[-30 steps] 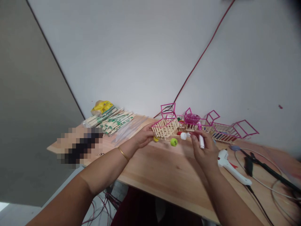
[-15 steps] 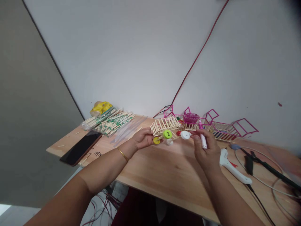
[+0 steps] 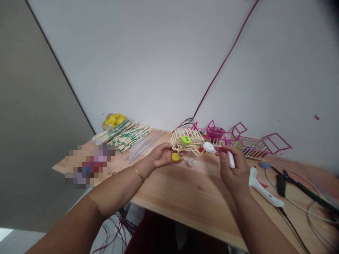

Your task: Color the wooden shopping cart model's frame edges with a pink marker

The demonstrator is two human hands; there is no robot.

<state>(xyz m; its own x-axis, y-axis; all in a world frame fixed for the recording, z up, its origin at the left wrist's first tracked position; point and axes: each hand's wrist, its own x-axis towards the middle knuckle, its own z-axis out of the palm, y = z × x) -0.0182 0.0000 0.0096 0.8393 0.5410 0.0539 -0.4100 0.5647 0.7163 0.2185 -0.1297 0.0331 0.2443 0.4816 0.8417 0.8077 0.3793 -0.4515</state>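
Note:
My left hand [image 3: 162, 156] is closed on the left end of a small cart [image 3: 197, 135] built from pale wooden sticks. Bottle caps sit on the cart like wheels: a green cap [image 3: 185, 140] with a dark mark, a yellow cap [image 3: 175, 157] by my left fingers, a clear cap [image 3: 192, 162] below and a white cap [image 3: 209, 147] at the right. In my right hand [image 3: 234, 173] is a white marker [image 3: 231, 160] with a pink end pointing up. Right fingertips reach the white cap's edge; whether they press on it I cannot tell.
Pink-and-plain stick frames [image 3: 250, 150] and a pink bowl [image 3: 215, 132] line the wall. A white glue gun [image 3: 266, 192] with a cord lies right, near cables [image 3: 299, 183]. Stick bundles [image 3: 129, 135] and a yellow packet [image 3: 114, 121] are at the left, beside a pixelated patch.
The cart has tilted in my left hand, showing more of its stick underside. Its green cap has risen slightly, and the clear cap hangs a little lower. My right hand has barely moved.

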